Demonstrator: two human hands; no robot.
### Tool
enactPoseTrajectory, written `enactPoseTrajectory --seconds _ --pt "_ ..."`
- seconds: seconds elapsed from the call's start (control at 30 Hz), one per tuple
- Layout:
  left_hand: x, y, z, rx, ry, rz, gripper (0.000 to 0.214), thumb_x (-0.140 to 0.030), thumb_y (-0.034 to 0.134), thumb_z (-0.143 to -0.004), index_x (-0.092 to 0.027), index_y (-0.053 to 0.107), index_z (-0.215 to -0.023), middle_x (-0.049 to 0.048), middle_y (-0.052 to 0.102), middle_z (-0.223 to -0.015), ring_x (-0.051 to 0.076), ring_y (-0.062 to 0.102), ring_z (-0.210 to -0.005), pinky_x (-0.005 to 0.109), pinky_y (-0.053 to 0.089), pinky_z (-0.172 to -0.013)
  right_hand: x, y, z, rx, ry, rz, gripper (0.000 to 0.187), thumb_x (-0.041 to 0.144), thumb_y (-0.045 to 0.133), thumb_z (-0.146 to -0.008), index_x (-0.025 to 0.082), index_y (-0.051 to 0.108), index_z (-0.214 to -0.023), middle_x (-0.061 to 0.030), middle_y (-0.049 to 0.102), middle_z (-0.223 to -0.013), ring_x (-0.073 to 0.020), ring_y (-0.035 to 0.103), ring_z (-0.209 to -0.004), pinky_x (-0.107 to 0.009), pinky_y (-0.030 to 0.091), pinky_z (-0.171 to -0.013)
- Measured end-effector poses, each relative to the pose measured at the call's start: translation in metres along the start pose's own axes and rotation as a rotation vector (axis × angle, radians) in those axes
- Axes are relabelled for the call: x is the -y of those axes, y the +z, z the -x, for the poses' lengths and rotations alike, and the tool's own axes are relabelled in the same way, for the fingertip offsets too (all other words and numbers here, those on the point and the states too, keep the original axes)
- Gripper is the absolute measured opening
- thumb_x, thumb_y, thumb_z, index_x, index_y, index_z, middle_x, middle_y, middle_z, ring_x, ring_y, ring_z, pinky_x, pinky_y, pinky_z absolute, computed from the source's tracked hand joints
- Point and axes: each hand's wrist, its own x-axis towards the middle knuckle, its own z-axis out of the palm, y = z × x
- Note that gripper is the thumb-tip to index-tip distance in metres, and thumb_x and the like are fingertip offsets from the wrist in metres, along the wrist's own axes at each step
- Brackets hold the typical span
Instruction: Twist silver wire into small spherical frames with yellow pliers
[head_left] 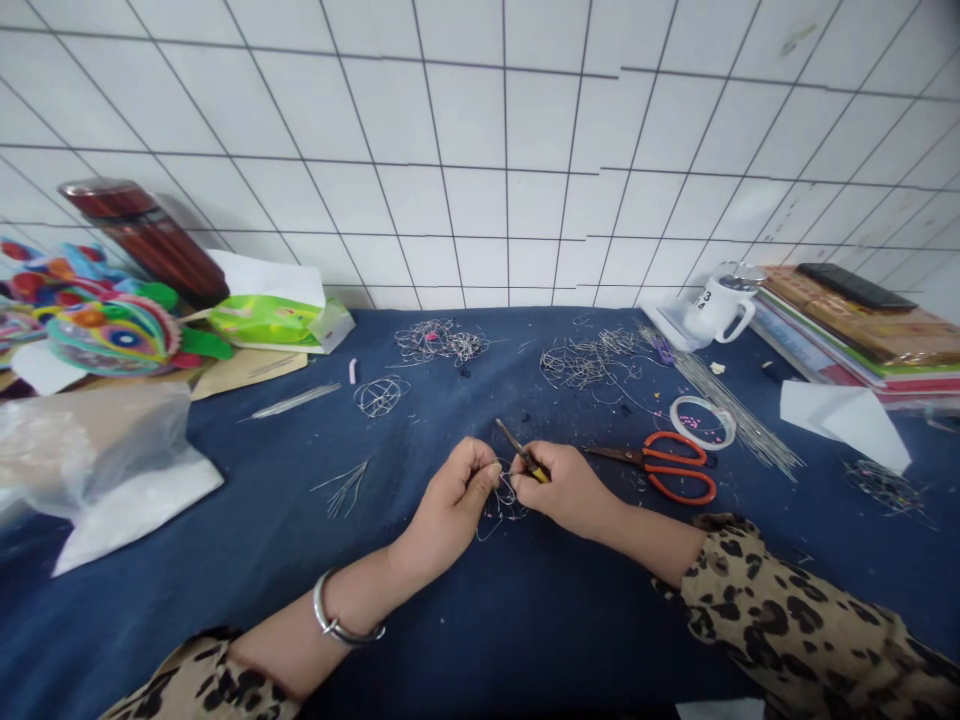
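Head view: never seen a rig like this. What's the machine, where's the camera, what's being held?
There's no machine here: these are a person's bare hands. The single picture comes from a camera worn on their head, looking forward and down. The left hand pinches a small bent-wire piece; the right hand grips a pointed metal tool with yellow on its handle, its exact type unclear. On the dark blue cloth lie orange-handled scissors, straight wires and wire tangles. A white mug stands toward the back right.
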Motion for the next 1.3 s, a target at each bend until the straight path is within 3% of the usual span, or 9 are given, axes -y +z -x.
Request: enactPoseTrajectory --seconds 0.57,0.93,1.3 --pt "0.0052 0.0033 -0.0037 0.059 -0.079 0.326 0.013 -0.023 0.044 -0.089 -0.017 0.046 -0.078 -0.0018 0.049 -0.068 0.011 0.047 -0.066 0.025 0.038 -0.065 0.0021 -0.0009 -0.0018 -0.006 0.026 0.020 0.004 0.020 0.051 -0.071 0.016 0.052 -0.072 0.0046 0.047 -0.059 -0.0075 0.041 -0.055 -0.019 0.034 -0.053" --pt "0.0038 0.0043 -0.0024 0.106 -0.055 0.283 0.014 -0.025 0.043 -0.090 -0.017 0.045 -0.078 -0.0012 0.051 -0.070 0.012 0.049 -0.068 0.026 0.039 -0.067 -0.0029 0.0012 -0.0013 0.012 0.026 -0.066 0.006 0.021 0.050 -0.072 0.016 0.053 -0.073 0.0039 0.049 -0.061 -0.0076 0.041 -0.055 -0.019 0.035 -0.052" --pt "0.0011 0.0061 -0.0022 0.022 -0.052 0.284 0.015 -0.026 0.044 -0.090 -0.017 0.044 -0.078 -0.0023 0.051 -0.068 0.011 0.048 -0.066 0.025 0.039 -0.066 -0.0028 0.0004 0.0026 -0.052 -0.050 -0.019 0.008 0.021 0.047 -0.079 0.018 0.050 -0.072 0.0051 0.044 -0.062 -0.0078 0.041 -0.058 -0.020 0.034 -0.056"
